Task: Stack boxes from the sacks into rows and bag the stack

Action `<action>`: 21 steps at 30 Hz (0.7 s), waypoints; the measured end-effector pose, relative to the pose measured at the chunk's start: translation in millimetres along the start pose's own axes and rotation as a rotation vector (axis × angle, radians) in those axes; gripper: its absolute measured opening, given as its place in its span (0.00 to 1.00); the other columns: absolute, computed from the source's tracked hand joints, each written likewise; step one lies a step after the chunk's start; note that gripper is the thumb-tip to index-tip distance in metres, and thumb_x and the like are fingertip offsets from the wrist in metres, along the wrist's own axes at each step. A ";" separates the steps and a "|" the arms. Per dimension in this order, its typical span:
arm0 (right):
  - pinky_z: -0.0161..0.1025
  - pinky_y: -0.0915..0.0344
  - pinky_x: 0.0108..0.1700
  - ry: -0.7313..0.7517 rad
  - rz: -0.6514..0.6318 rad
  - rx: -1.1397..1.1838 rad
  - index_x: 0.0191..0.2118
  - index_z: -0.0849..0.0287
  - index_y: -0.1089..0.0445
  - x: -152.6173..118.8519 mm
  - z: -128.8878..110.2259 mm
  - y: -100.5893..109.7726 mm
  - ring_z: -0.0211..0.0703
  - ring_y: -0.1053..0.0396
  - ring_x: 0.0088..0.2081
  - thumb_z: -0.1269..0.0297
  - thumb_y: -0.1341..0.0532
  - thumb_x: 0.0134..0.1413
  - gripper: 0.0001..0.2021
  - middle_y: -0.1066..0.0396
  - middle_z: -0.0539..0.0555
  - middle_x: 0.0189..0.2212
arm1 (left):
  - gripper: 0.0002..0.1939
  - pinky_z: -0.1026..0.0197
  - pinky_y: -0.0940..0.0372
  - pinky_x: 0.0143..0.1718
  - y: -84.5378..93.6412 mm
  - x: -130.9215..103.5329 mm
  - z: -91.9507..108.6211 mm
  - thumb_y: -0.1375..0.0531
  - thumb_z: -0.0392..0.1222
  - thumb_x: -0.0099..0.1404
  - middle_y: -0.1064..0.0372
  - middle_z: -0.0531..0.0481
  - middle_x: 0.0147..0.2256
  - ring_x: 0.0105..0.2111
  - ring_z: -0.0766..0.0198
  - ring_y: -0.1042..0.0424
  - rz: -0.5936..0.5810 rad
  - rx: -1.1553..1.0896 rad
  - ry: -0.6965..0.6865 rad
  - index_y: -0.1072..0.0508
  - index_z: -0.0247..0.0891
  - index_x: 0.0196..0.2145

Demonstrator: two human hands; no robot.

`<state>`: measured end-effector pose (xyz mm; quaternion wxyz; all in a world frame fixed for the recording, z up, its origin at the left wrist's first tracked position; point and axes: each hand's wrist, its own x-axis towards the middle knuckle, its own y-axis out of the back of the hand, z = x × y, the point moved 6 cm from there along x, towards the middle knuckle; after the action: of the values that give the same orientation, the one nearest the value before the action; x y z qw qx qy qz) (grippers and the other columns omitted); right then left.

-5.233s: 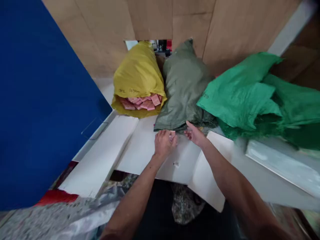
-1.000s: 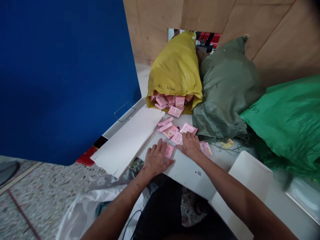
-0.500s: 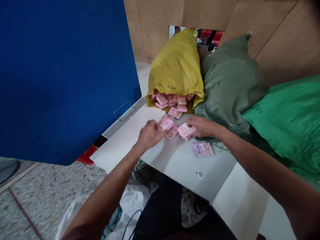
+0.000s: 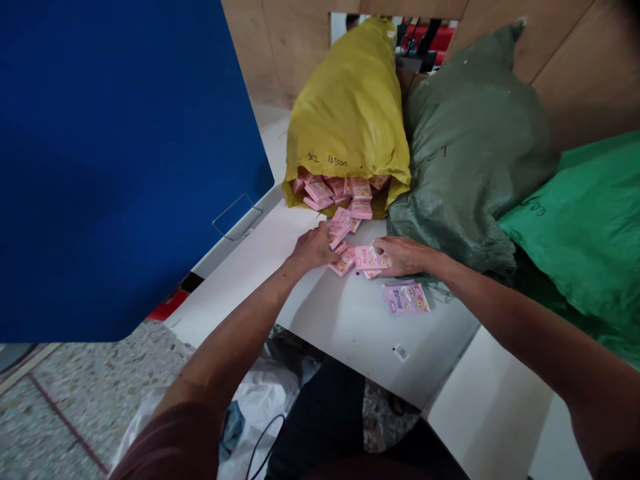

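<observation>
Pink packets (image 4: 318, 191) fill the mouth of a yellow sack (image 4: 350, 113), and a few lie loose on the white table (image 4: 345, 320) below it. My left hand (image 4: 314, 248) is at the loose packets, its fingers apart around the edge of a pink packet (image 4: 342, 261) lying on the table. Closed on another pink packet (image 4: 369, 258) is my right hand (image 4: 403, 256), with a further packet partly hidden beneath. A purple packet (image 4: 405, 297) lies flat nearer to me, below my right hand.
A grey-green sack (image 4: 465, 153) and a green sack (image 4: 585, 227) lean at the right. The large blue panel (image 4: 120, 167) stands at the left, with a wire handle (image 4: 237, 217) beside it. A small label (image 4: 401, 352) is on the table.
The pink packet that my left hand held is out of its grip and lies near the sack mouth. The packet in my right hand has turned level. The view has shifted slightly.
</observation>
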<state>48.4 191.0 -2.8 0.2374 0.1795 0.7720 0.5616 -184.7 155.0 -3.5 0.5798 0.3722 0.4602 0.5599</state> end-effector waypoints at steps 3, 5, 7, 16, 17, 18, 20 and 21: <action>0.39 0.42 0.37 -0.132 0.124 0.136 0.45 0.55 0.35 -14.6 15.4 6.1 0.48 0.31 0.37 0.39 0.28 0.49 0.29 0.27 0.54 0.38 | 0.38 0.51 0.30 0.46 1.3 -2.0 1.3 0.30 0.58 0.55 0.25 0.39 0.50 0.47 0.44 0.22 0.032 -0.026 -0.016 0.39 0.40 0.56; 0.38 0.42 0.35 -0.258 0.287 0.316 0.41 0.54 0.37 -26.4 26.2 12.2 0.44 0.33 0.34 0.39 0.28 0.47 0.28 0.30 0.50 0.33 | 0.35 0.50 0.31 0.48 4.4 -2.2 1.8 0.33 0.59 0.60 0.27 0.37 0.54 0.49 0.44 0.23 0.094 -0.022 -0.021 0.39 0.41 0.57; 0.37 0.41 0.33 -0.376 0.445 0.575 0.37 0.54 0.38 -38.3 30.9 14.3 0.41 0.35 0.31 0.37 0.28 0.46 0.29 0.33 0.47 0.29 | 0.30 0.49 0.31 0.49 6.0 -2.3 2.5 0.37 0.60 0.65 0.28 0.36 0.55 0.50 0.43 0.23 0.154 0.005 -0.009 0.39 0.41 0.57; 0.41 0.25 0.32 -0.560 0.581 1.643 0.36 0.55 0.34 -39.0 -27.8 -15.0 0.43 0.28 0.31 0.47 0.28 0.48 0.21 0.28 0.50 0.29 | 0.30 0.49 0.31 0.50 -5.7 5.8 19.1 0.39 0.53 0.68 0.25 0.34 0.51 0.51 0.42 0.23 0.098 0.049 0.081 0.38 0.39 0.63; 0.41 0.25 0.32 -0.562 0.578 1.708 0.37 0.55 0.33 -37.5 -34.5 -18.3 0.43 0.28 0.31 0.48 0.30 0.51 0.19 0.27 0.51 0.30 | 0.30 0.50 0.30 0.50 -4.2 5.1 20.0 0.39 0.52 0.68 0.25 0.35 0.51 0.51 0.43 0.22 0.094 0.044 0.076 0.38 0.41 0.63; 0.40 0.25 0.32 -0.573 0.573 1.765 0.38 0.56 0.31 -36.6 -40.9 -22.2 0.43 0.28 0.30 0.48 0.32 0.54 0.17 0.25 0.52 0.31 | 0.29 0.50 0.30 0.49 -1.6 2.9 20.1 0.40 0.52 0.69 0.25 0.36 0.51 0.50 0.44 0.22 0.099 0.036 0.074 0.37 0.42 0.64; 0.40 0.25 0.30 -0.626 0.572 1.852 0.41 0.57 0.29 -37.6 -54.2 -31.7 0.42 0.28 0.28 0.50 0.34 0.57 0.15 0.23 0.53 0.32 | 0.28 0.51 0.30 0.49 6.8 -7.9 17.8 0.41 0.52 0.70 0.24 0.37 0.51 0.49 0.45 0.22 0.139 0.005 0.081 0.37 0.45 0.65; 0.40 0.26 0.30 -0.645 0.571 1.886 0.42 0.57 0.28 -38.8 -62.2 -36.8 0.41 0.28 0.28 0.50 0.34 0.58 0.15 0.23 0.53 0.32 | 0.29 0.51 0.30 0.49 11.6 -17.2 15.4 0.40 0.52 0.70 0.24 0.38 0.51 0.48 0.46 0.22 0.169 -0.021 0.094 0.36 0.45 0.65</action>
<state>44.7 110.1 -15.4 0.0538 0.6106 0.7265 -0.3105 -172.7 140.4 14.1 0.5122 0.3770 0.4478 0.6285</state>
